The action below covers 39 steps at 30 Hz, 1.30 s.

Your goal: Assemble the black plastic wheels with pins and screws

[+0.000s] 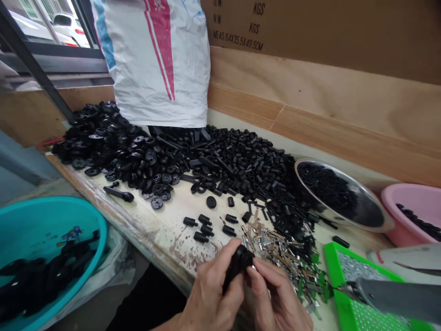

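My left hand (pixel 215 294) is closed around a black plastic part (pixel 237 265) at the near edge of the worktable (pixel 161 225). My right hand (pixel 275 299) pinches against the same part from the right, with a small metal piece at its fingertips. Just beyond my hands lies a heap of small metal clips (pixel 275 250). Several loose black cylinders (pixel 203 227) lie on the table ahead of the left hand.
Large piles of black wheels (pixel 113 147) and black tubes (pixel 248 165) cover the table's back. A steel bowl (pixel 375 216) and a pink basin (pixel 413 202) hold black parts at right. A green tray (pixel 332 271), a grey tool (pixel 396 296), a teal basin (pixel 51 216) and a white sack (pixel 158 59) surround them.
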{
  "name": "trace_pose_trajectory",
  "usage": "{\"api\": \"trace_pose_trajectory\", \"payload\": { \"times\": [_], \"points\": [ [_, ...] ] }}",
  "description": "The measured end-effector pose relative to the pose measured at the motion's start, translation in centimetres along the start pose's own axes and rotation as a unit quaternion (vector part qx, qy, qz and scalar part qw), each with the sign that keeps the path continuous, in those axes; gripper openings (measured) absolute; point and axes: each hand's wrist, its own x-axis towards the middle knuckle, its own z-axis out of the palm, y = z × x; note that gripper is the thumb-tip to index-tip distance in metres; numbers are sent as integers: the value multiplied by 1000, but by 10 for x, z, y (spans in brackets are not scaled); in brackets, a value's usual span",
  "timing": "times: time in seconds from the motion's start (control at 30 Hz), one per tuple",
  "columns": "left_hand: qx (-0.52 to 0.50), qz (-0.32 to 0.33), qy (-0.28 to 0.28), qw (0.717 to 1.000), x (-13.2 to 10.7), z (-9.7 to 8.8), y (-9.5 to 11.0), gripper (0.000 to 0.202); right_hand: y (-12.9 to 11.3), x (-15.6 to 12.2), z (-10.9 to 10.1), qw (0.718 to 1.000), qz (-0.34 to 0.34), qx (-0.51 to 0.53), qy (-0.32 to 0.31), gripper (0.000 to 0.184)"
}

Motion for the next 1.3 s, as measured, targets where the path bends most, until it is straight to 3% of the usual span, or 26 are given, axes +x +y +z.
{"api": "trace_pose_trajectory", "payload": {
  "times": [0.1, 0.23, 0.43, 0.53, 0.67, 0.73, 0.9, 0.97, 1.03, 1.07, 1.13, 1.17, 1.2, 1.23, 1.3],
  "points": [
    [11, 29, -6, 999, -1, 3, -8, 46, 1, -2, -3, 999, 25, -17, -21, 26],
    [32, 66, 9, 997, -5, 6, -17, 50, 3, -4, -3, 998, -29, 2, -56, 27],
    [104, 169, 21, 980, -7, 5, -17, 58, 5, -3, -2, 995, -79, 36, -46, 31],
    [111, 142, 25, 983, -7, 3, -17, 54, 8, -1, -3, 991, -97, 45, -77, 37],
    [54, 129, 48, 989, -13, 5, -20, 52, 12, -10, -5, 996, -3, 68, -55, 30],
    [15, 83, 47, 995, -17, 5, -17, 50, 13, -18, -8, 996, 16, 73, -57, 30],
    [-67, -75, -98, 990, -12, 9, -5, 41, 19, -36, -34, 995, 16, 58, -82, 33],
    [-90, -123, -147, 977, -9, 18, -7, 45, 19, -39, -54, 994, -21, 19, -102, 36],
    [-109, -168, -182, 963, -7, 30, -11, 52, 16, -34, -81, 994, -54, -61, -77, 34],
    [-116, -190, -200, 954, -7, 37, -12, 55, 13, -27, -95, 991, -57, -117, -18, 32],
    [-122, -224, -233, 938, -5, 51, -10, 56, 9, -3, -120, 972, 9, -183, 148, 39],
    [-122, -235, -251, 931, -3, 59, -6, 55, 7, 13, -129, 968, 35, -149, 199, 56],
    [-119, -243, -272, 924, -1, 66, -1, 53, 8, 30, -136, 972, 55, -84, 211, 70],
    [-115, -247, -291, 917, 1, 74, 4, 51, 9, 46, -141, 980, 78, -18, 182, 71],
    [-103, -253, -323, 906, 7, 87, 13, 45, 15, 71, -146, 985, 132, 80, 75, 45]
  ]
}}
